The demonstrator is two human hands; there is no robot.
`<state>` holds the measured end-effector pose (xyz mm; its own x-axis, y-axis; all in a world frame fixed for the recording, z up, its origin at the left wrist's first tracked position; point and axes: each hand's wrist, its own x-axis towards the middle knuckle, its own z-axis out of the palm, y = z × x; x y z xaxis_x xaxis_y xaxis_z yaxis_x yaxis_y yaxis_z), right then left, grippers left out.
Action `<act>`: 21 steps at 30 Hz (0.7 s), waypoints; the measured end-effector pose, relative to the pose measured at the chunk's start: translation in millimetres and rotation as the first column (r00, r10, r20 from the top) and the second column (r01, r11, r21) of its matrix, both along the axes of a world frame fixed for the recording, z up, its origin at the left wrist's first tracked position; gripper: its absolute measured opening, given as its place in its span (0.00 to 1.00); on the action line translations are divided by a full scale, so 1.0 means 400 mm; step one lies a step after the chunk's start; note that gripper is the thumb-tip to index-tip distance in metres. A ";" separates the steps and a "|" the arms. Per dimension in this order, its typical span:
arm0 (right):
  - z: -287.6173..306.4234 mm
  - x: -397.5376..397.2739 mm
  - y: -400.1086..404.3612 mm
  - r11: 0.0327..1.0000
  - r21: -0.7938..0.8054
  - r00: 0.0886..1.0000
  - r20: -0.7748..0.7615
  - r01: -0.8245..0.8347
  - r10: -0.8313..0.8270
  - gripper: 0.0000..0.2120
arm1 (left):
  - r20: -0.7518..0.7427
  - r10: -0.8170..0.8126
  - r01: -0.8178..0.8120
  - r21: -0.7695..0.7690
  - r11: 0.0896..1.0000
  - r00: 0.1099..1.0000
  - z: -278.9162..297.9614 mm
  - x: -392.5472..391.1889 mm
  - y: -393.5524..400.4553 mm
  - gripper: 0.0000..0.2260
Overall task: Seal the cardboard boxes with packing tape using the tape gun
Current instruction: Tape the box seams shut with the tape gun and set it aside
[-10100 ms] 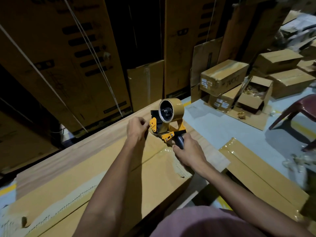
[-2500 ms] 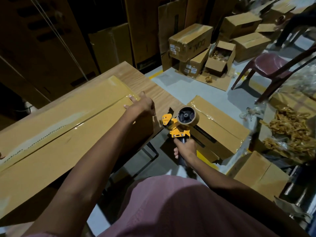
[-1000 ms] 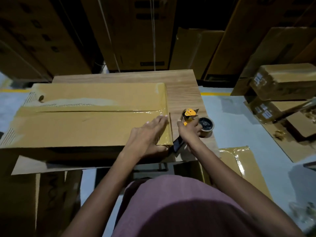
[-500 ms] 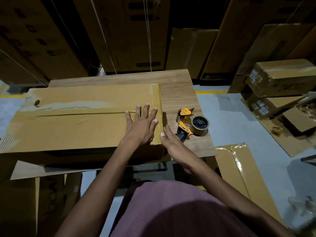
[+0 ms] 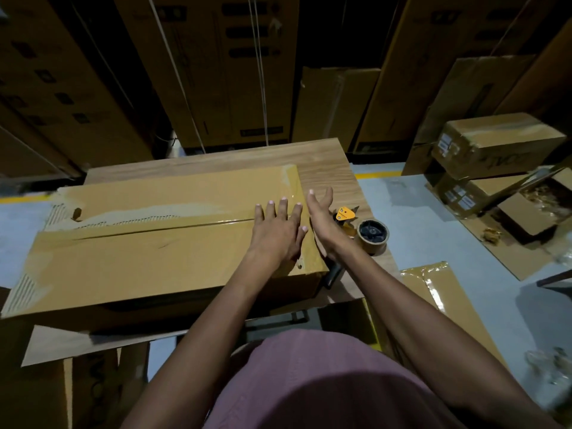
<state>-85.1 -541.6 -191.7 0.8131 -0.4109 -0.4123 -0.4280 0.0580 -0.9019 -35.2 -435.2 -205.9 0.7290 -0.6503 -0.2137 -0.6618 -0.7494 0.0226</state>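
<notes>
Tall printed cartons (image 5: 213, 72) stand in deep shadow beyond both hands, their markings too dark to read. Under the hands lies the long flat cardboard box (image 5: 148, 243), glossy with brown tape along its centre seam; a strip of torn, corrugated liner shows on its top toward the end away from the hands, and its near edge overhangs the wood-grain tabletop (image 5: 328, 168), most of which it hides. The left hand (image 5: 278, 233) lies flat on the box top at its right end, fingers spread and straight. The right hand (image 5: 323, 218) is held on edge just beside it, fingers straight and together, over the box's right end (whether it touches the cardboard cannot be told). Just right of that hand the tape gun (image 5: 362, 230) lies on its side on the tabletop: an orange plate, a brown tape roll on a black hub, and a dark handle partly hidden by the right wrist.
</notes>
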 end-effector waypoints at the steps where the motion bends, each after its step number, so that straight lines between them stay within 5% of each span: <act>1: -0.006 0.005 0.000 1.000 -0.009 1.000 -0.012 -0.008 0.008 0.38 | 0.000 -0.021 0.021 -0.006 1.000 1.000 0.002 0.017 0.006 0.29; 5: -0.029 -0.056 0.034 0.999 -0.049 0.999 0.034 0.016 -0.015 0.37 | -0.086 -0.029 0.022 -0.083 0.996 0.996 -0.016 0.079 0.045 0.36; 10: -0.063 0.005 0.012 0.994 -0.103 0.999 -0.021 0.047 -0.049 0.49 | -0.166 0.000 -0.027 -0.162 0.986 0.986 -0.041 0.098 0.059 0.45; 15: -0.004 0.162 -0.010 0.980 -0.196 0.996 -0.066 0.040 -0.054 0.34 | -0.209 -0.040 0.020 -0.097 0.995 0.977 -0.012 0.120 0.057 0.44; 21: -0.006 0.202 -0.021 0.961 -0.276 0.986 -0.166 -0.028 -0.018 0.30 | -0.218 -0.093 0.107 0.055 0.993 0.972 0.034 0.174 0.054 0.43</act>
